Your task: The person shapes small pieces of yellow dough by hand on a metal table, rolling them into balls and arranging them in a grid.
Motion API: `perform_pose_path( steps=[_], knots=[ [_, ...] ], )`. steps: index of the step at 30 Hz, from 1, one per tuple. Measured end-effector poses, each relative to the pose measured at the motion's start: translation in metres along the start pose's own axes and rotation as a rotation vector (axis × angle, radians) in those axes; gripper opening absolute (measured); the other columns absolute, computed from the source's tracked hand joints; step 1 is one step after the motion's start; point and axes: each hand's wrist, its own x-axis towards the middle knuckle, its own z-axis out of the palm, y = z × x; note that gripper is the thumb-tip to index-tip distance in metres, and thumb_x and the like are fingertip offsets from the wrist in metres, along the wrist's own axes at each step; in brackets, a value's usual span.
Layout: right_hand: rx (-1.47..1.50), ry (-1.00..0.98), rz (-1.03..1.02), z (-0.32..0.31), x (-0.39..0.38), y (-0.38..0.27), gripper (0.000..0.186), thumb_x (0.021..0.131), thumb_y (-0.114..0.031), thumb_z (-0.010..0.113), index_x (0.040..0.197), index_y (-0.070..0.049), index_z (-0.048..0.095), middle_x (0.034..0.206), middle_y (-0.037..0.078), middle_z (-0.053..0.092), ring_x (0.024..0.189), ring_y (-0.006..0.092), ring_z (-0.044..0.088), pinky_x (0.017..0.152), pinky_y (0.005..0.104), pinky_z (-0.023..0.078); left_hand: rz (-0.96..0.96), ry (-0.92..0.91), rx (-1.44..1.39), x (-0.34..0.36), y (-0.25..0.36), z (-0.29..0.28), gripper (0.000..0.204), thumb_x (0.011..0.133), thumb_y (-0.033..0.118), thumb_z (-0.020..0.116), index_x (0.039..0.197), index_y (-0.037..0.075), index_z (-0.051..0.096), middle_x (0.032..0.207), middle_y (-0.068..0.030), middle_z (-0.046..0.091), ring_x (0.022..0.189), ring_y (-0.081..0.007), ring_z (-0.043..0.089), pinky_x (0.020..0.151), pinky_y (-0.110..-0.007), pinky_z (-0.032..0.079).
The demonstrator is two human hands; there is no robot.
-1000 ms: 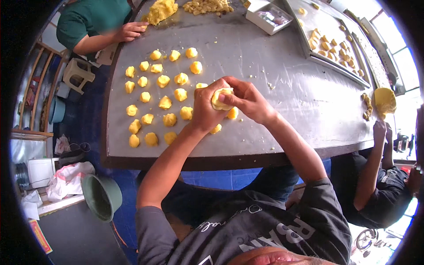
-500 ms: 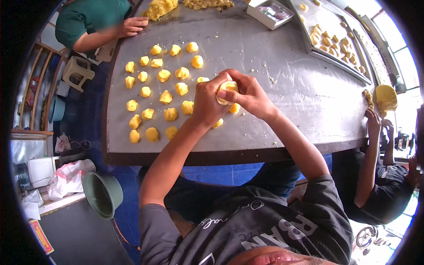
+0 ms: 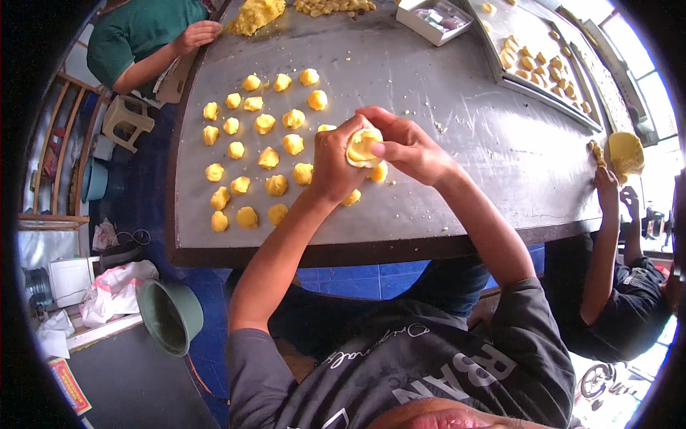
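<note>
Over the near part of the metal table (image 3: pixel 500 168), my left hand (image 3: pixel 333 161) is wrapped round a small, round, pale-rimmed mould (image 3: pixel 353 161) with yellow dough (image 3: pixel 365 143) in it. My right hand (image 3: pixel 418 151) reaches in from the other side, its thumb on the dough at the rim and its fingers curled behind the mould. What those fingers touch is hidden. Rows of rough yellow dough lumps (image 3: pixel 268 157) lie to the left, and one more dough lump (image 3: pixel 378 171) shows just below the mould.
At the far left are a large dough mass (image 3: pixel 255 16) and a co-worker's hand (image 3: pixel 200 34). A white box (image 3: pixel 434 23) and a tray of shaped pieces (image 3: pixel 507 80) stand at the far right. Another person's hand (image 3: pixel 607 180) works beside a yellow scoop-shaped thing (image 3: pixel 626 154).
My right thumb has shifted from the middle of the dough to its right rim, showing more of the dough face. The far-left co-worker's hand has drawn back from the dough mass.
</note>
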Motion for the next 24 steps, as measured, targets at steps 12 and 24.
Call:
perform_pose_path(
  steps=[12, 24],
  knots=[
    [0.082, -0.104, -0.042, -0.007, -0.001, 0.000, 0.046, 0.086, -0.024, 0.061, 0.122, 0.000, 0.046, 0.110, 0.005, 0.057, 0.106, 0.0120, 0.050, 0.096, 0.0285, 0.035, -0.017, 0.015, -0.229, 0.000, 0.004, -0.003, 0.017, 0.071, 0.008, 0.071, 0.073, 0.006, 0.054, 0.068, -0.0012, 0.059, 0.066, -0.0075, 0.053, 0.061, -0.024, 0.044],
    [-0.123, 0.055, -0.104, 0.004, 0.000, 0.003, 0.033, 0.088, -0.016, 0.059, 0.112, 0.005, 0.051, 0.101, 0.006, 0.060, 0.096, 0.0092, 0.054, 0.083, 0.0234, 0.044, 0.022, 0.040, -0.114, -0.001, -0.005, 0.001, 0.020, 0.066, 0.010, 0.071, 0.075, 0.006, 0.053, 0.066, -0.0071, 0.062, 0.062, -0.0228, 0.064, 0.058, -0.031, 0.048]
  ],
)
